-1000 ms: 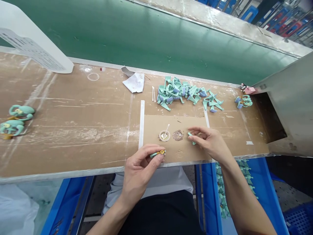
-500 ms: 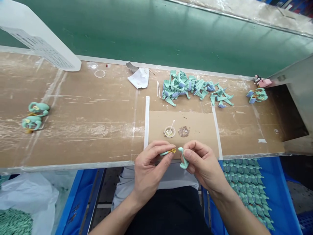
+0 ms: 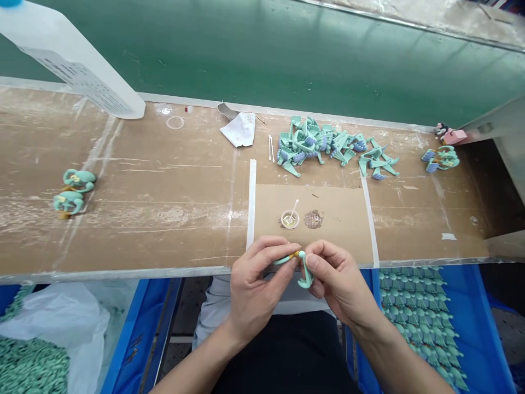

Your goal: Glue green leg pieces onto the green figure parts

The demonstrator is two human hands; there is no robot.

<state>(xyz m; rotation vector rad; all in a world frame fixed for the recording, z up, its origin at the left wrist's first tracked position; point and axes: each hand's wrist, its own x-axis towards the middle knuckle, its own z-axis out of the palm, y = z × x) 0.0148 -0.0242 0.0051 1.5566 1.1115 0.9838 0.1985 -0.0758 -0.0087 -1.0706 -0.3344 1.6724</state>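
Between the thumb and fingers of my left hand is a small green and orange toy part, much of it covered by the fingers. My right hand pinches a curved mint-green toy piece with a rounded top and a hooked lower end. The rounded top touches the orange end of the other part. Just beyond the hands stands a small round cup with a cotton swab leaning in it.
A heap of green and purple toy parts lies at the back, near two cotton swabs. Assembled toys sit at left. A white bottle stands back left. Blue bins with green parts flank my lap.
My hands have come together: the rounded top of the mint-green piece now meets the orange end, where a gap showed before. The view has shifted slightly.
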